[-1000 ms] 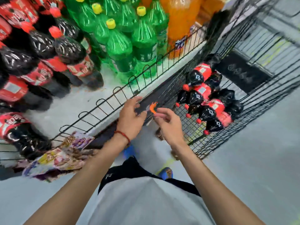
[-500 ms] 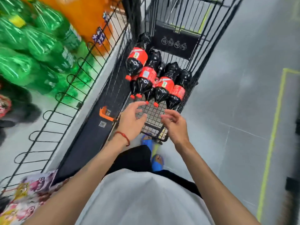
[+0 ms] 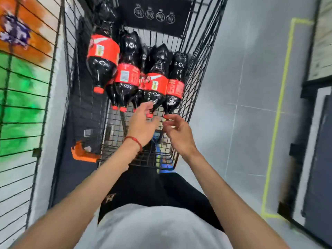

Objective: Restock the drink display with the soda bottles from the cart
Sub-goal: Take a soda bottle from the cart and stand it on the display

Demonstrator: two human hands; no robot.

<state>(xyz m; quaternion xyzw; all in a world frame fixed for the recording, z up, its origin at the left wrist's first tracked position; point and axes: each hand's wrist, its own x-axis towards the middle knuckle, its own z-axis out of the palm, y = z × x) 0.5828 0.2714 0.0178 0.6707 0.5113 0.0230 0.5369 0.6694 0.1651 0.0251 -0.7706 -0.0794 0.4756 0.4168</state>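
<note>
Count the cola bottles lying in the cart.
6, by red caps. The highest bottle lies by the cart's left wall; a low one peeks below it; then the barcode bottle, a thin sliver, the middle-right bottle and the rightmost bottle. More may be hidden.

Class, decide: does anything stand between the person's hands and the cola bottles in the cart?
Nothing visible does. The left hand and right hand are at the red caps of the nearest cola bottles, with nothing between.

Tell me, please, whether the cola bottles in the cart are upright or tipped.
Tipped: the dark red-labelled plastic cola bottles lie piled lengthwise in the black wire cart.
</note>
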